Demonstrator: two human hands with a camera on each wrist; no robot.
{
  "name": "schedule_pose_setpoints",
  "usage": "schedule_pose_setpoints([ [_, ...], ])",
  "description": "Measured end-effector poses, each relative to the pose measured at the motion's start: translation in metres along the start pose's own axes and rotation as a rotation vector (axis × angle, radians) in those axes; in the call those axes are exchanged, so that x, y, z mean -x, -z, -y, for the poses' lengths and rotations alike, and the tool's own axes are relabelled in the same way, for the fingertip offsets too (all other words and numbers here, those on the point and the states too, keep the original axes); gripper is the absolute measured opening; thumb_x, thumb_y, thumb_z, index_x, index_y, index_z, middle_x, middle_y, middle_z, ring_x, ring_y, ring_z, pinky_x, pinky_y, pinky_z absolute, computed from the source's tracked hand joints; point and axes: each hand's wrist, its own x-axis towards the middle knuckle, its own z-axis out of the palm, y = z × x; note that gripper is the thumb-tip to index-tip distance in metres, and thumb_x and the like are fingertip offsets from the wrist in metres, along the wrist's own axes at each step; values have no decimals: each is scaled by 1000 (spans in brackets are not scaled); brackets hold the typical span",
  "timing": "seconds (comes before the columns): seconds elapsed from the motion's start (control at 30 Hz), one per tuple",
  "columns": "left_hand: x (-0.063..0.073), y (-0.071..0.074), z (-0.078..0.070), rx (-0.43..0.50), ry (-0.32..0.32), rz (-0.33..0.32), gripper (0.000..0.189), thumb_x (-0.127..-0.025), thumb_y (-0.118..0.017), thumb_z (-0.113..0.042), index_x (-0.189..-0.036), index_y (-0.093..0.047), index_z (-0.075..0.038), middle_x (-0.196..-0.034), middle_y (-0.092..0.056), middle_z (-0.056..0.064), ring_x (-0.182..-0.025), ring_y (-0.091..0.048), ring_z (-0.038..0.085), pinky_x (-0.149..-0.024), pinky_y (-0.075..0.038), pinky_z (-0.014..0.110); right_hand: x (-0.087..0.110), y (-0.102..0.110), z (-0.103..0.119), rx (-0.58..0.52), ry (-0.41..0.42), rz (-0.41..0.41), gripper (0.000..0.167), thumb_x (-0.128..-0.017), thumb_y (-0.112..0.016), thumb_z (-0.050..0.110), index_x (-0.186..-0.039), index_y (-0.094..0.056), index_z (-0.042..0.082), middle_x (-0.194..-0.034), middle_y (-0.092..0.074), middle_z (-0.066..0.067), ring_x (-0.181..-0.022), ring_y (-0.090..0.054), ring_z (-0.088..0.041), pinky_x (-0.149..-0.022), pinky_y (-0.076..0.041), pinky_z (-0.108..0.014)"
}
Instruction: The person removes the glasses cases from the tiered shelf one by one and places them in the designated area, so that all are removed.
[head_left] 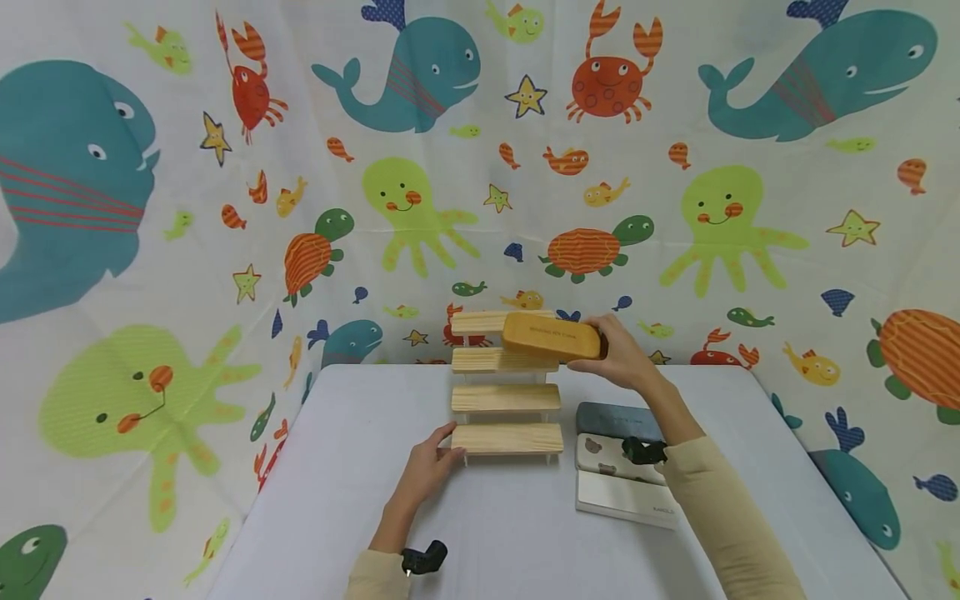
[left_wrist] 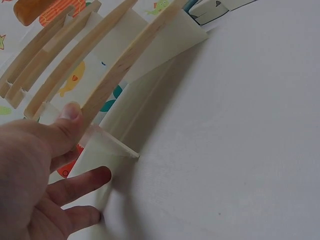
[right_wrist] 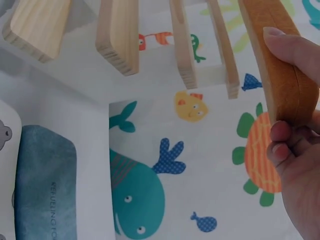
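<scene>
A four-tiered wooden step rack [head_left: 506, 437] with clear side supports stands at the back of the white table. My left hand [head_left: 429, 467] pinches the left end of its lowest board [left_wrist: 120, 70], thumb on top, with two fingers spread below. Up by the top tiers, my right hand [head_left: 624, 357] holds a mustard-yellow glasses case [head_left: 551, 335] by its right end. In the right wrist view the thumb lies along the yellow case [right_wrist: 282, 75] and fingertips curl under its end. That case is held in front of the upper boards and hides part of them.
Right of the rack lie a blue case [head_left: 611, 419], a white case with bear prints [head_left: 600, 454] and a plain white case [head_left: 622, 498], side by side. A sea-animal curtain [head_left: 517, 192] hangs right behind the table [head_left: 517, 533].
</scene>
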Motion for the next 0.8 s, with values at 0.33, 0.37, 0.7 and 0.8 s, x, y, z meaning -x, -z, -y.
schedule_pose_setpoints([
  [0.33,6,8,3,-6,-3,20,59,-96,-68,-30,-147,-48,-10,-145,-56,21,-101,-74,26,-84,-59,44,23,1,13,21,0,-20,74,-76,-89,34,-134,-51,7,-122,-49,-12,-98,-50,-23,-79,-50,-26],
  [0.37,6,8,4,-10,-5,20,59,-96,-68,-30,-147,-48,-10,-145,-55,21,-101,-74,26,-84,-59,44,26,1,14,22,-8,-19,74,-76,-88,34,-134,-51,7,-123,-48,-11,-97,-49,-23,-78,-50,-26],
  [0.7,11,17,7,0,-14,38,60,-95,-68,-30,-148,-48,-9,-146,-54,21,-102,-74,27,-83,-60,43,52,-1,25,42,-74,-38,76,-76,-88,35,-136,-49,9,-120,-48,-10,-95,-50,-23,-76,-50,-24],
  [0.8,13,20,8,6,-21,47,61,-95,-69,-30,-147,-48,-8,-146,-54,22,-103,-74,27,-83,-60,43,60,-3,27,45,-81,-45,75,-76,-89,35,-135,-50,9,-118,-48,-10,-94,-50,-23,-76,-50,-22],
])
